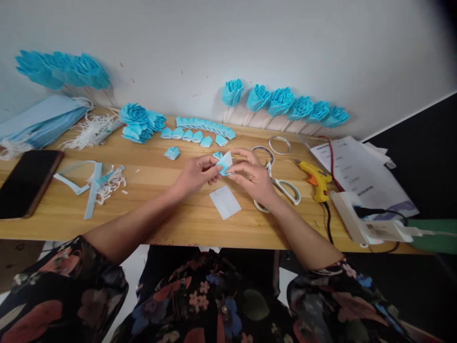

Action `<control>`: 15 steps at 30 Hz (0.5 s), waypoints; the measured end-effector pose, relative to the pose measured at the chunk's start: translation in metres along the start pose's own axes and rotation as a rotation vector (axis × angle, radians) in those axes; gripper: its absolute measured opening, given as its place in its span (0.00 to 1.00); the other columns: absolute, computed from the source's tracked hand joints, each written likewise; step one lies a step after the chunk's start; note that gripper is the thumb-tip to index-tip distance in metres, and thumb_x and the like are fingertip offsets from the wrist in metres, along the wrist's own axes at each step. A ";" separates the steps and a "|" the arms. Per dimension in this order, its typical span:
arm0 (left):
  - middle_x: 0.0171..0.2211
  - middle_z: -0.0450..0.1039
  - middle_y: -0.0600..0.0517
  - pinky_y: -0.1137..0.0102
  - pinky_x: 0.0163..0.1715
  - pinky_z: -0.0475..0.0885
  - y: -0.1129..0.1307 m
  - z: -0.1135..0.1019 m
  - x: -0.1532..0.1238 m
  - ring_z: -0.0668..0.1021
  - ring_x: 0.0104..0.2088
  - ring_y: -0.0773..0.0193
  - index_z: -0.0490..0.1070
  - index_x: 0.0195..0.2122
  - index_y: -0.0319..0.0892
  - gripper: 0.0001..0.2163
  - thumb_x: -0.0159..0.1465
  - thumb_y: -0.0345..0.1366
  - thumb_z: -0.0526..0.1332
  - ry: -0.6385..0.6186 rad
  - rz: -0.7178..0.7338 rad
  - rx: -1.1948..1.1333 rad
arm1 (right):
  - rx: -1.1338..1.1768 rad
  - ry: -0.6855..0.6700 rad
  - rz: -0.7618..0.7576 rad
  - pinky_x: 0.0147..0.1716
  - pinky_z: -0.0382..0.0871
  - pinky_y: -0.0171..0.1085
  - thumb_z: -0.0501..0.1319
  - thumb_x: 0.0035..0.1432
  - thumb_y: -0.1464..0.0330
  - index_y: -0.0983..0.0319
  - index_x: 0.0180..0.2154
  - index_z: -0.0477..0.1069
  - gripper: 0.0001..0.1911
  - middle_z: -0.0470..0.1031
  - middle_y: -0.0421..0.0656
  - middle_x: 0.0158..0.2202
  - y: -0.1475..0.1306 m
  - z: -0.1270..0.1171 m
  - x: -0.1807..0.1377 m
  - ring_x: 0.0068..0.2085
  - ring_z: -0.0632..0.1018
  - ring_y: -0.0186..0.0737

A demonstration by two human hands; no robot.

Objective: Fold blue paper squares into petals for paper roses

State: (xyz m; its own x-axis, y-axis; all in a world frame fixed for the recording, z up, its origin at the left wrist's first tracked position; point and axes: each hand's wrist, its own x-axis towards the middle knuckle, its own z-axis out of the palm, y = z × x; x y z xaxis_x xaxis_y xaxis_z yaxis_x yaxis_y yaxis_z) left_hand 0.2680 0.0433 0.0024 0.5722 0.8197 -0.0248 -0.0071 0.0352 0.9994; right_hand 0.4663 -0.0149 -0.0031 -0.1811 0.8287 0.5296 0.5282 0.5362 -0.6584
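Between my two hands is a small blue and white piece of folded fabric [224,163]. My left hand [197,175] pinches its left side between thumb and fingers. The thumb and fingers of my right hand [253,175] close on its right edge. Just below lies a flat white square of fabric [225,202] on the wooden table. One folded blue petal [172,153] sits to the left of my hands, and rows of more folded petals [205,125] lie beyond them. A pair of scissors [287,189] is partly covered by my right hand and forearm.
Blue fabric flowers on sticks [282,101] lean on the wall, others [137,121] lie on the table. At left are face masks [46,119], a phone [28,183] and fabric scraps [93,190]. A yellow glue gun [316,178], power strip [352,216] and papers [360,174] stand right.
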 end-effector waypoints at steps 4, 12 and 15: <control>0.23 0.75 0.54 0.77 0.24 0.71 -0.001 -0.001 0.001 0.73 0.20 0.73 0.72 0.32 0.38 0.08 0.60 0.37 0.67 -0.021 0.003 0.007 | 0.089 0.029 0.120 0.56 0.70 0.51 0.67 0.61 0.65 0.57 0.35 0.76 0.03 0.77 0.44 0.51 -0.001 0.003 0.001 0.53 0.78 0.44; 0.23 0.76 0.54 0.77 0.24 0.72 -0.003 -0.001 0.002 0.74 0.21 0.73 0.71 0.32 0.38 0.09 0.60 0.38 0.67 -0.025 -0.004 0.037 | 0.315 0.060 0.355 0.44 0.75 0.42 0.69 0.55 0.62 0.57 0.40 0.69 0.13 0.79 0.40 0.39 0.003 0.012 0.000 0.40 0.79 0.38; 0.23 0.76 0.54 0.76 0.24 0.72 -0.004 -0.001 0.002 0.74 0.21 0.73 0.71 0.32 0.38 0.10 0.60 0.39 0.67 -0.026 0.008 0.047 | 0.427 0.043 0.382 0.43 0.74 0.40 0.69 0.55 0.63 0.56 0.51 0.66 0.23 0.79 0.40 0.39 0.004 0.012 0.000 0.40 0.79 0.38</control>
State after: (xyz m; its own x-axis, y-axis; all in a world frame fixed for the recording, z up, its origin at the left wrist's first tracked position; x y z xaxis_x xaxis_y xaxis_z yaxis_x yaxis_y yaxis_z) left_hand 0.2681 0.0451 -0.0014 0.5938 0.8044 -0.0167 0.0261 0.0015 0.9997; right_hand 0.4583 -0.0106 -0.0119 -0.0048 0.9739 0.2267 0.1657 0.2244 -0.9603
